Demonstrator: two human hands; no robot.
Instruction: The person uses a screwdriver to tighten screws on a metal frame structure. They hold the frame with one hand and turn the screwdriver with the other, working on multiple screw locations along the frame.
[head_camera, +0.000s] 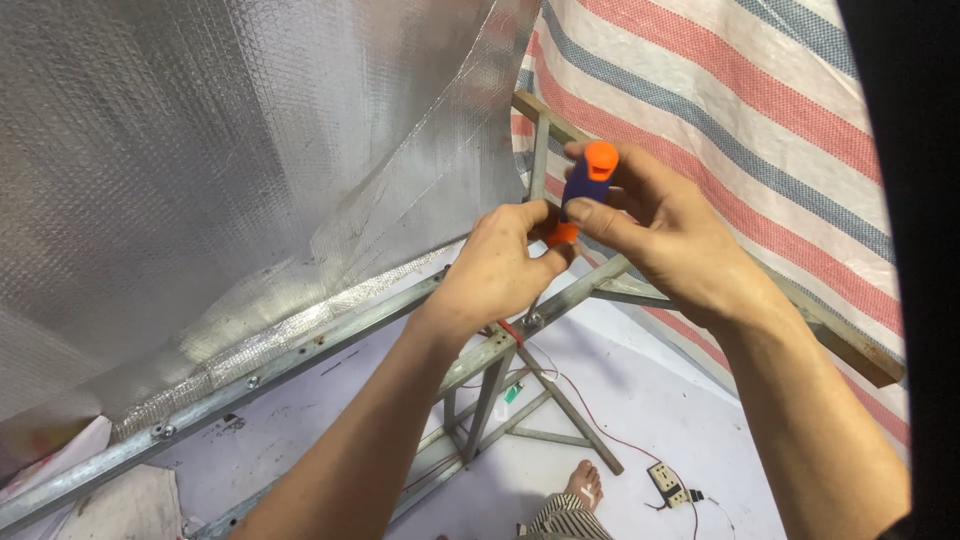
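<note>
Right hand (650, 225) is clamped around a screwdriver with a purple grip and orange cap (590, 180), thumb and fingers wrapped on the handle, orange cap poking out at the top. The tool is held nearly upright, tip end down toward the left hand (500, 270), which is closed in a loose fist right under it, fingers pinched at the orange collar; what they pinch, if anything small, can't be told. Both hands meet at the tool, touching, up in the air above the galvanised steel angle frame (300, 350); no surface under them, only the frame. Likely this grip lets one hand steady the tip while the other turns, judging by the pose.

Both forearms come up from the lower edge of the view, wrists bent inward, right arm crossing from the right side.

Silver bubble-foil insulation sheet (220, 170) is fastened along the frame's long rail, bolts visible. Red, white and blue striped tarpaulin (720, 110) hangs behind. Down on the pale floor (650, 410): a bare foot (585, 485), a white power strip (668, 484), thin red wire (590, 415).
</note>
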